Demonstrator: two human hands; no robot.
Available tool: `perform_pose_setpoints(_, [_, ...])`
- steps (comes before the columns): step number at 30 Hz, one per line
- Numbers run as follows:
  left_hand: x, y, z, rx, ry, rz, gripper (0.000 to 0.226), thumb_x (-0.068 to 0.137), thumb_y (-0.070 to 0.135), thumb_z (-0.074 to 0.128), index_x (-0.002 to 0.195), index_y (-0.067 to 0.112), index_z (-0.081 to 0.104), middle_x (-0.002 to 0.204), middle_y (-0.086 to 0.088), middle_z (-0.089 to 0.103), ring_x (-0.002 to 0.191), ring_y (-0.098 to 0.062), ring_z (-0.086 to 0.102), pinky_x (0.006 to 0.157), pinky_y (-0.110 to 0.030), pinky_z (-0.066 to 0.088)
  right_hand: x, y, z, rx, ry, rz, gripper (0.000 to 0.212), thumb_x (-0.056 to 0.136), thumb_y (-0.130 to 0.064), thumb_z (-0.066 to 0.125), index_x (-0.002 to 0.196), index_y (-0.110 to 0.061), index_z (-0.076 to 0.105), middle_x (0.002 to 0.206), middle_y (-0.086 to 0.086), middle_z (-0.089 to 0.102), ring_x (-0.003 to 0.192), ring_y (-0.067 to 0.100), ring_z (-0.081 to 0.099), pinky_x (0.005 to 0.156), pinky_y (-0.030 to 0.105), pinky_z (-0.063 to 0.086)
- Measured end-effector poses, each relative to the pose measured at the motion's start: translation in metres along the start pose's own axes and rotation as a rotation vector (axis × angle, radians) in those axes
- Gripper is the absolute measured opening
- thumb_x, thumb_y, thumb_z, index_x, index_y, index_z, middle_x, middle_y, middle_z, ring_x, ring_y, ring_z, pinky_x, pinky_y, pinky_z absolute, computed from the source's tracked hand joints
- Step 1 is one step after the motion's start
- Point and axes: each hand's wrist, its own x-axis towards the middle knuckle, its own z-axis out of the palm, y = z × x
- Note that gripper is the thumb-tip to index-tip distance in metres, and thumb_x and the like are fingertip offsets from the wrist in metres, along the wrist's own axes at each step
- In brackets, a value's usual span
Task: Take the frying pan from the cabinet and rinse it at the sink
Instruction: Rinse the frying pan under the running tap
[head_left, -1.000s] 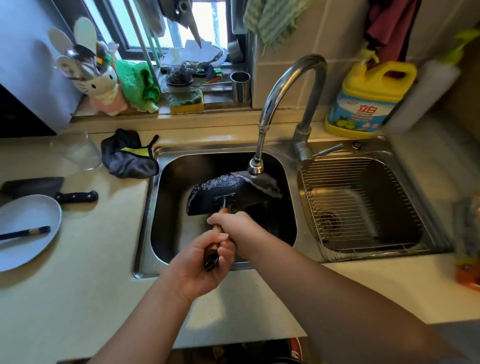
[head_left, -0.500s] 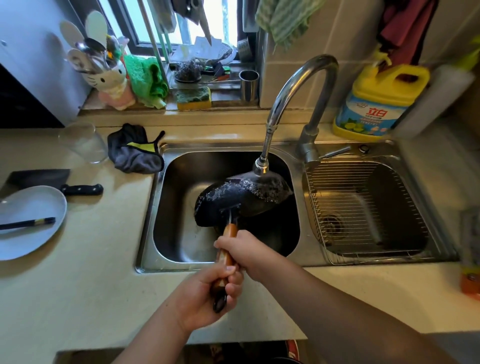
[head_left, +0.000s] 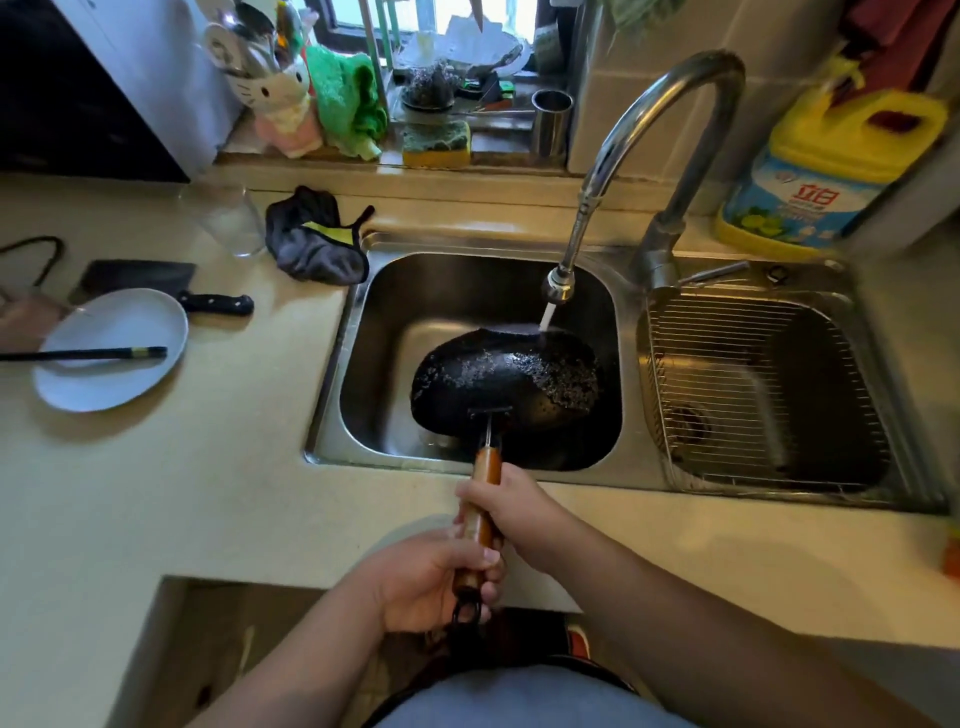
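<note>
A black frying pan (head_left: 506, 382) hangs tilted over the left sink basin (head_left: 395, 322), its rough underside facing me. Both hands grip its wooden handle (head_left: 487, 467): my right hand (head_left: 506, 501) higher up, my left hand (head_left: 434, 579) at the end near the black hanging loop. The curved steel tap (head_left: 670, 104) reaches over the basin, and a thin stream of water (head_left: 545, 314) falls from its nozzle onto the pan's far rim.
The right basin holds a wire rack (head_left: 753, 389). A yellow detergent jug (head_left: 826, 171) stands behind it. On the counter at left lie a white plate (head_left: 111, 348) with chopsticks, a cleaver (head_left: 156, 283), a glass (head_left: 231, 221) and a dark cloth (head_left: 317, 244).
The pan has dropped lower into the basin and away from the nozzle, so the water stream now shows. Both hands have drawn back toward me along with the handle.
</note>
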Motion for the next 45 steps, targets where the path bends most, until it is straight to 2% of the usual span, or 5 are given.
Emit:
perform_pose_setpoints(14, [-0.001,-0.025,0.032,-0.002,0.067,0.162,0.024,0.083,0.001,0.059,0.098,0.012,0.044,0.070,-0.005,0.058,0.057,-0.013,0.060,0.048,-0.024,0.052,-0.019,0.005,-0.019,0.111,-0.143,-0.031,0.008,0.089,-0.008,0.062,0.083,-0.003,0.059,0.072,0.013,0.067,0.060,0.021,0.068,0.058,0.029,0.056])
perform_pose_setpoints(26, [0.002,0.086,0.101,-0.023,0.282,0.263,0.009,0.089,0.010,0.059,0.096,0.005,0.061,0.063,-0.005,0.062,0.049,-0.009,0.062,0.040,-0.016,0.051,0.008,-0.082,-0.038,0.453,-0.167,0.070,0.023,0.095,-0.024,0.050,0.077,-0.009,0.054,0.074,0.009,0.046,0.068,0.017,0.048,0.072,0.027,0.039])
perform_pose_setpoints(31, [0.008,0.127,0.111,0.003,0.311,0.174,0.012,0.087,0.012,0.058,0.086,0.000,0.058,0.058,-0.006,0.059,0.042,-0.011,0.060,0.032,-0.018,0.046,0.016,-0.107,-0.043,0.618,-0.235,0.037,0.030,0.098,-0.021,0.042,0.081,-0.004,0.059,0.072,0.009,0.057,0.068,0.017,0.058,0.057,0.021,0.047])
perform_pose_setpoints(41, [0.018,0.187,0.129,0.109,0.340,0.036,0.021,0.085,0.019,0.061,0.077,0.000,0.057,0.058,-0.006,0.058,0.036,-0.011,0.057,0.030,-0.019,0.045,0.046,-0.136,-0.051,0.902,-0.118,0.054,0.037,0.097,-0.032,0.048,0.083,-0.003,0.067,0.079,0.008,0.062,0.080,0.015,0.056,0.103,0.021,0.035])
perform_pose_setpoints(45, [0.026,0.201,0.135,0.165,0.324,0.016,0.026,0.088,0.022,0.061,0.076,0.000,0.057,0.057,-0.006,0.057,0.036,-0.012,0.057,0.029,-0.019,0.045,0.045,-0.147,-0.057,0.890,-0.151,0.044,0.030,0.094,-0.039,0.049,0.083,-0.013,0.060,0.055,-0.003,0.062,0.048,0.006,0.055,0.056,0.014,0.047])
